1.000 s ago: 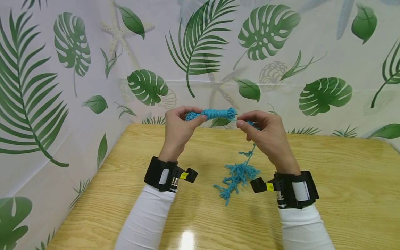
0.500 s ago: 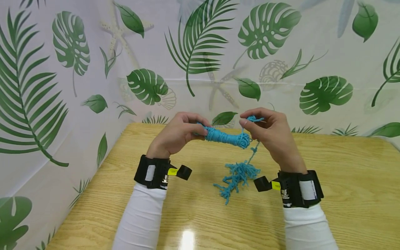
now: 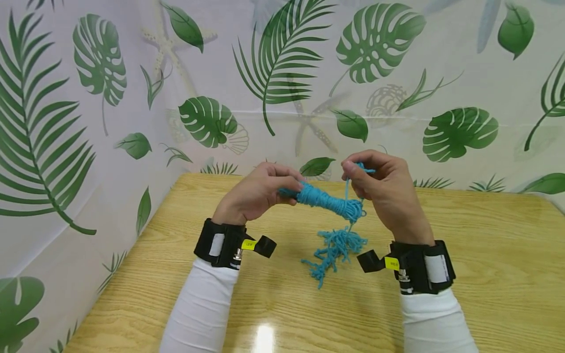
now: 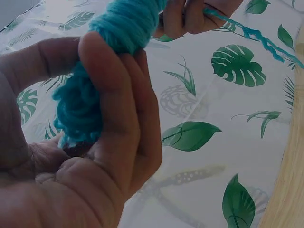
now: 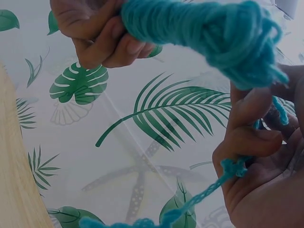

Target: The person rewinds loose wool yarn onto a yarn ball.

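One yarn bundle (image 3: 326,200) juts rightward from the left grip (image 3: 259,194).

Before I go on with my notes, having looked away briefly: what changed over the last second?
In the head view, the yarn bundle moved down and right, its right end now dipping. The left hand, gripping the other end, went with it. The strand to the right hand, nearly level earlier, now stands nearly upright. Neither hand appears to have let go; the loose pile on the table stayed put.
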Demonstrator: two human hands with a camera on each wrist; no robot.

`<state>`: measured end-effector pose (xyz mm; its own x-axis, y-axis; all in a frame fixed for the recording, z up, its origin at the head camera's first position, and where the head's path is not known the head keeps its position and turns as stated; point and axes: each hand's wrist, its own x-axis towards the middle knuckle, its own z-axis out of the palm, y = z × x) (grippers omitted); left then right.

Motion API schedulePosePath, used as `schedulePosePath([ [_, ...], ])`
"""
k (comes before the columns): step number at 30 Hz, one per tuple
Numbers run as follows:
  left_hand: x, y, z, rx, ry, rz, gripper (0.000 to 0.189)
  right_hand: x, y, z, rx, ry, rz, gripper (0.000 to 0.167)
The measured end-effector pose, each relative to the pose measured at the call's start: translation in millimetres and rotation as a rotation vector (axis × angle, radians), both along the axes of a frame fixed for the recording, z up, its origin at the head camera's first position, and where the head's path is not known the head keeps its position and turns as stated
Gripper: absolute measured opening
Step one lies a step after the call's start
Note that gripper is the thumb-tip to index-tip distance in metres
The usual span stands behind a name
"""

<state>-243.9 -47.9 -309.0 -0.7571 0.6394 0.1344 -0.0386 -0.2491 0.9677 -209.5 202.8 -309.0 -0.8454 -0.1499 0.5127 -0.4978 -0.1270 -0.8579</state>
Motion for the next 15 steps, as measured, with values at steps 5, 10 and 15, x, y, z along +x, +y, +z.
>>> schedulePosePath([
  [5, 0.1, -1.4, 0.0, 0.107, -0.034, -0.051, 0.027, -1.1, -1.1, -0.1, -0.002, -0.012, -0.001, 0.009],
  [10, -3.0, -0.9, 0.1, 0.367, -0.162, -0.037, 0.023, -1.9, -2.2, -1.1, -0.016, -0.038, 0.034, 0.012],
  [15, -3.9, 0.4, 2.1, 0.674, -0.383, 0.097, 0.026, -3.4, -3.1, -2.8, 0.048, -0.031, 0.015, 0.018],
])
